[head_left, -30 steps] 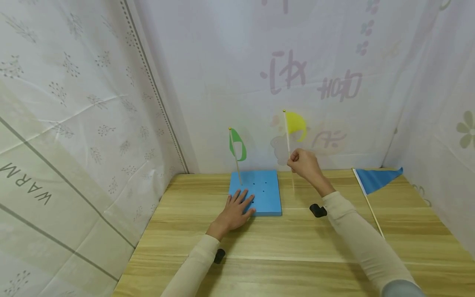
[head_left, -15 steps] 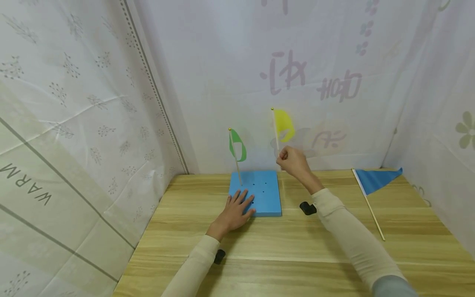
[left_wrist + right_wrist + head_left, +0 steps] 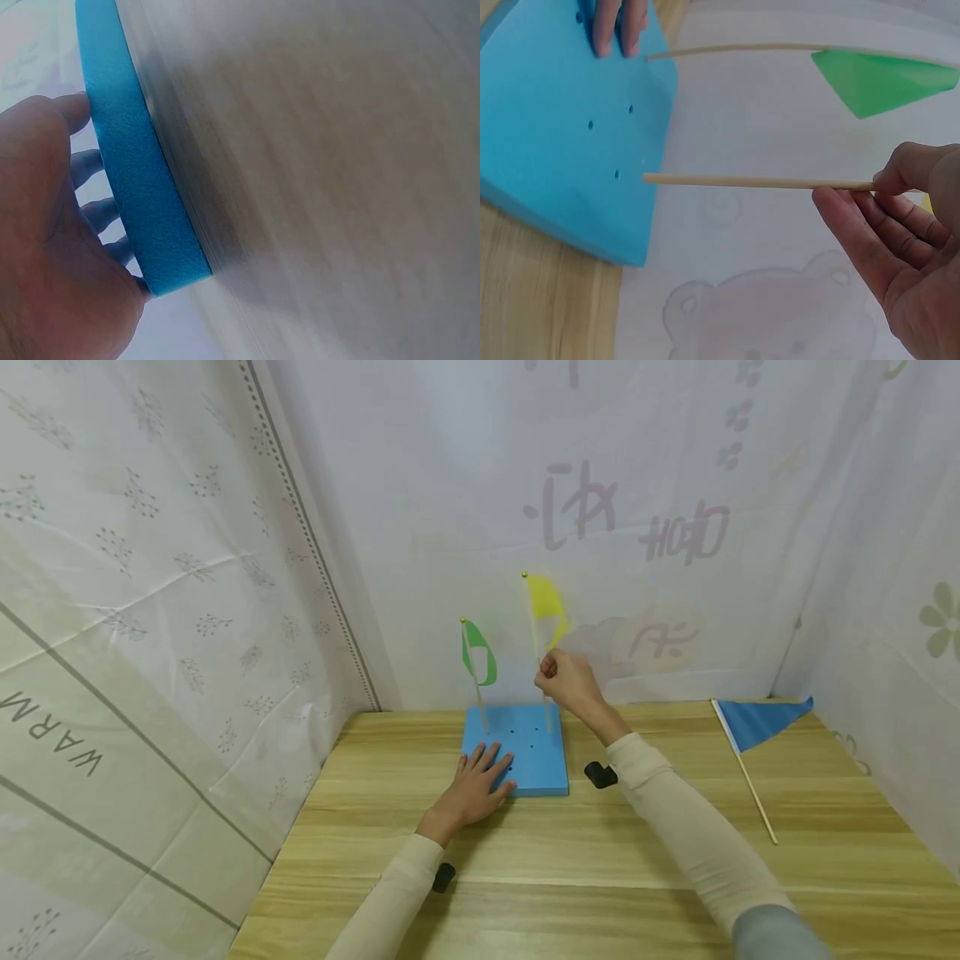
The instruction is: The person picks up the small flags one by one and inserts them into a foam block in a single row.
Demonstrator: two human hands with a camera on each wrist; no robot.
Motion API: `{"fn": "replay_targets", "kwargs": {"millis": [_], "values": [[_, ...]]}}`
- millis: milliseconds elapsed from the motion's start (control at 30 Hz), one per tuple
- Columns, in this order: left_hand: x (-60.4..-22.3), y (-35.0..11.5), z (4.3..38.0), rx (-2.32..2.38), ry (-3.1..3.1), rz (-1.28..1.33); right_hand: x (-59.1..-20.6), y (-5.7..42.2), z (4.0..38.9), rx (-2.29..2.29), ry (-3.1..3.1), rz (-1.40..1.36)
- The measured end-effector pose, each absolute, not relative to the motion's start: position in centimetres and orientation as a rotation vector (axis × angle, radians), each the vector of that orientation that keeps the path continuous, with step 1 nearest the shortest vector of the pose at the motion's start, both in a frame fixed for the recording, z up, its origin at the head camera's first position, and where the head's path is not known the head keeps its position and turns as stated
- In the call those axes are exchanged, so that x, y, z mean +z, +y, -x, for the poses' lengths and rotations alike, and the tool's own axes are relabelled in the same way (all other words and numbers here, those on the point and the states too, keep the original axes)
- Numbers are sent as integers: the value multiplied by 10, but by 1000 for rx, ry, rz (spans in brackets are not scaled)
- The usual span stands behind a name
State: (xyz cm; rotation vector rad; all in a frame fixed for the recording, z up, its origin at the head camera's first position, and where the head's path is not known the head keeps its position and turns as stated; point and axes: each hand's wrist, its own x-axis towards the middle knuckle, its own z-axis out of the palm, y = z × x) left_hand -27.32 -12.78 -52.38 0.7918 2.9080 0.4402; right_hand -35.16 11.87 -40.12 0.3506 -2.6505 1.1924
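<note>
A blue foam block with several small holes lies on the table. My left hand rests on its near left part with spread, straight fingers; the left wrist view shows the fingertips on top, beyond the block's side. A green flag stands in the block by its stick, tilted slightly. My right hand pinches the stick of a yellow flag between thumb and fingers. In the right wrist view the lower end of that stick points at the block, close to a hole near its far right corner.
A blue pennant flag on a stick lies on the wooden table at the right. White printed cloth hangs behind and at both sides. A small black piece shows beside the right wrist, another by the left sleeve.
My right hand has carried the yellow flag leftward, from beside the block to over its far right corner. The left hand, the green flag and the block have stayed put.
</note>
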Motion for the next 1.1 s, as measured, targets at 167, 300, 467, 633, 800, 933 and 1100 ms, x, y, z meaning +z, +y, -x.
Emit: {"fn": "replay_targets", "kwargs": {"millis": [167, 300, 467, 633, 800, 933, 1100], "values": [[-522, -128, 272, 450, 2905, -791, -397, 108, 353, 1210, -2624, -374], [-520, -128, 272, 460, 2904, -794, -397, 102, 356, 1188, -2594, -388], [-520, -128, 272, 462, 2901, -795, -399, 96, 361, 1184, -2566, -390], [-521, -129, 273, 467, 2898, -807, -401, 89, 363, 1207, -2560, -380], [-521, -129, 274, 480, 2895, -811, -406, 83, 365, 1227, -2564, -397], [-520, -129, 273, 478, 2892, -788, -412, 78, 368, 1225, -2538, -419], [-520, -128, 273, 456, 2895, -779, -422, 73, 372, 1199, -2524, -427]]}}
